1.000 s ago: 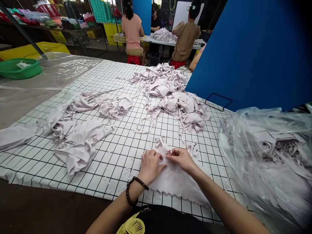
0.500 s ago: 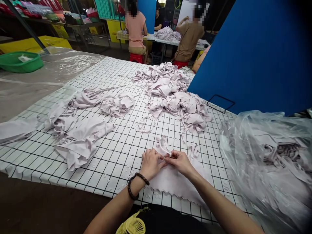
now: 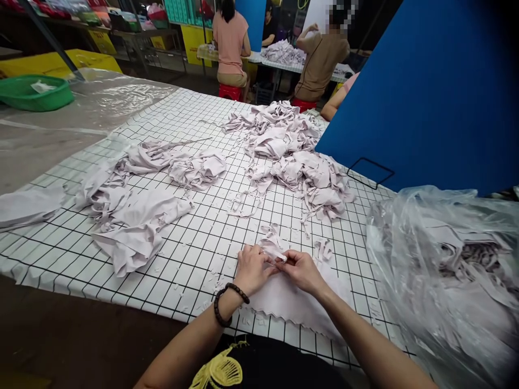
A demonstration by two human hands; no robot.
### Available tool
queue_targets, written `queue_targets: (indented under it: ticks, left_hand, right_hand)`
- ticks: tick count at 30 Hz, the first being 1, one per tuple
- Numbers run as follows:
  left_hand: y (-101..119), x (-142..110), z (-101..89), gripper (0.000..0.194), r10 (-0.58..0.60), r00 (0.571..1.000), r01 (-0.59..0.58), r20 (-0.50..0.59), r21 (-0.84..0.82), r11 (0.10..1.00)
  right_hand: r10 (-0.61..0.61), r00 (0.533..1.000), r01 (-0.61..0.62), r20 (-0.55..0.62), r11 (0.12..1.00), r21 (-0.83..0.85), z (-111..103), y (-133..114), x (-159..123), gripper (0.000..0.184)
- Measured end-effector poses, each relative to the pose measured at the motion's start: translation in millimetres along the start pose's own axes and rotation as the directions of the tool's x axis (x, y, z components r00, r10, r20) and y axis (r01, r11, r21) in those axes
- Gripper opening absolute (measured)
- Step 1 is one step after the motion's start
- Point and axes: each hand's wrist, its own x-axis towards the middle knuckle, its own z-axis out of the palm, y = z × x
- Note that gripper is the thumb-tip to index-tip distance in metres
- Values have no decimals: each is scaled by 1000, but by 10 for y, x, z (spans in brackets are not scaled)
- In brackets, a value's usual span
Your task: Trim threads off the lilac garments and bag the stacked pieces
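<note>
A pale pinkish-grey garment (image 3: 295, 302) with a wavy lower edge lies spread on the grid-patterned cloth in front of me. Its narrow straps stick up beyond my fingers. My left hand (image 3: 254, 268), beaded bracelet at the wrist, rests on the garment with its fingertips closed at the strap's base. Meeting it there, my right hand (image 3: 300, 270) pinches the same strap (image 3: 272, 243) between thumb and forefinger. Fingers hide the exact spot they grip. Tiny fabric scraps (image 3: 219, 281) are scattered to the left of my hands.
Crumpled matching garments lie in a left pile (image 3: 133, 210) and a far pile (image 3: 292, 140). On the right are a clear plastic bag (image 3: 446, 270) of garments and a big blue panel (image 3: 430, 97). A green basket (image 3: 36, 97) stands far left. Several people sit beyond.
The view has shifted slightly. Both hands stay together at the strap, with only small finger movement; the strap end by the right fingertips looks a little more folded over.
</note>
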Motion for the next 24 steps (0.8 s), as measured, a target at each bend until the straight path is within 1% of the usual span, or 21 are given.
queue_targets:
  ticks: [2, 4, 6, 8, 10, 12, 14, 19, 24]
  left_hand:
    - [1, -1, -5, 27, -7, 1000, 7, 2, -6, 1000]
    - [3, 0, -11, 26, -15, 1000, 15, 9, -11, 1000]
    - [6, 2, -13, 25, -18, 1000, 18, 11, -11, 1000]
    - [10, 5, -12, 25, -24, 1000, 24, 9, -13, 1000]
    - [11, 7, -9, 25, -31, 999, 31, 9, -19, 999]
    - [10, 8, -5, 24, -34, 999, 34, 10, -23, 999]
    - [6, 9, -1, 23, -34, 999, 34, 7, -22, 999]
    - [-11, 13, 9, 28, -27, 1000, 27, 12, 5, 1000]
    - [-14, 13, 14, 28, -21, 1000, 20, 7, 12, 1000]
  right_hand:
    - [-80, 997, 81, 14, 989, -120, -42, -57, -26, 15]
    - [-136, 989, 144, 49, 965, -221, -103, -120, -41, 14]
    - [-131, 987, 149, 88, 956, -251, -168, -172, -35, 14]
    - [-72, 993, 90, 93, 975, -201, -210, -199, -5, 11]
    - [-6, 998, 11, 69, 997, -83, -212, -195, 38, 9]
    - [33, 998, -36, 58, 998, 43, -176, -167, 78, 13]
    - [50, 996, -58, 67, 991, 119, -121, -128, 97, 18]
    - [66, 995, -77, 79, 987, 144, -44, -68, 64, 24]
    - [64, 996, -71, 64, 992, 104, -45, -70, 35, 28]
